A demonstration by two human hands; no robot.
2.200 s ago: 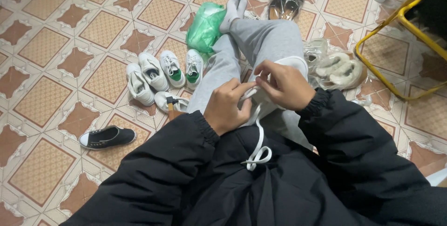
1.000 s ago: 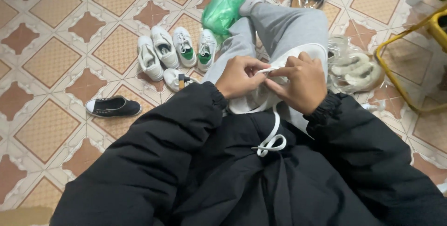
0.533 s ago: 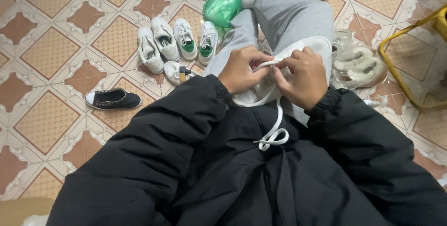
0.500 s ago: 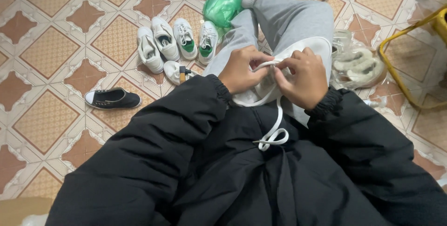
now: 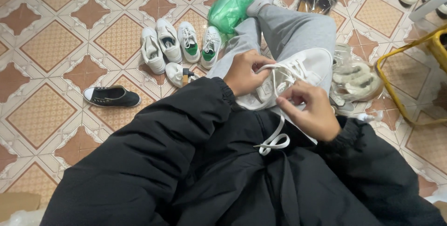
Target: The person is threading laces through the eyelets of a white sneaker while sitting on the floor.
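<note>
A crumpled green plastic bag lies on the tiled floor near the top edge, just beside a row of white shoes. A clear plastic bag holding pale shoes sits at the right, beside a yellow metal frame. Another clear wrapper covers a dark pair near the top edge. A brown cardboard corner shows at the bottom left corner.

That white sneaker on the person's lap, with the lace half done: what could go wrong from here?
1. The long white lace hangs in a loose loop over the black jacket; it might snag or pull unevenly.
2. The white sneaker only rests on the grey-trousered leg, steadied by the left hand, so it could slide off.
3. The right hand pinches the lace lightly; it may slip free.
</note>
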